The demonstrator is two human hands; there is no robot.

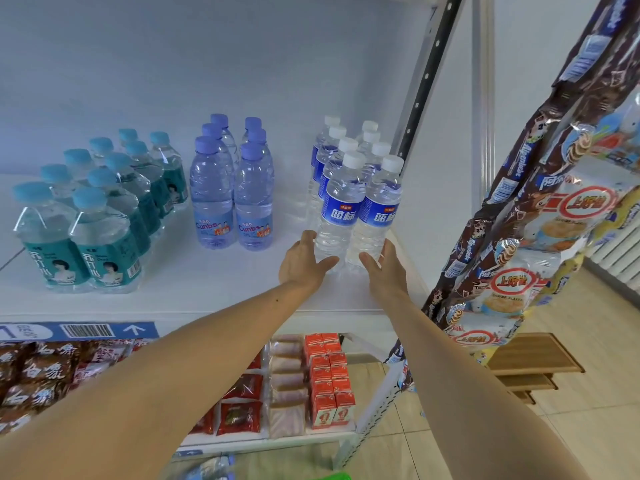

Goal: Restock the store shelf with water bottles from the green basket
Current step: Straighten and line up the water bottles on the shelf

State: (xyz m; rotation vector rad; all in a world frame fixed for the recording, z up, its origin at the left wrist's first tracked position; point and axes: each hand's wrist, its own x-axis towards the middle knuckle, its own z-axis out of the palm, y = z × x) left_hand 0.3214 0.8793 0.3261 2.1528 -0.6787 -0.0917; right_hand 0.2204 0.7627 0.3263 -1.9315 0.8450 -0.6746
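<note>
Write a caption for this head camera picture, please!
Both hands, left hand and right hand, touch the front white-capped bottles on the shelf.

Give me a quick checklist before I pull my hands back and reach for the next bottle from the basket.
1. Front two blue-label bottles upright: ok, both stand straight on the white shelf.
2. Rows aligned: ok, the white-capped bottles run in two files toward the back.
3. Left hand free: ok, fingers straight against the left front bottle's base, not gripping.
4. Right hand free: ok, fingers straight beside the right front bottle.
5. Room in front for more: ok, bare shelf lies between the bottles and the edge.
6. Green basket stock: cannot tell, only a green sliver shows at the bottom edge.
</note>
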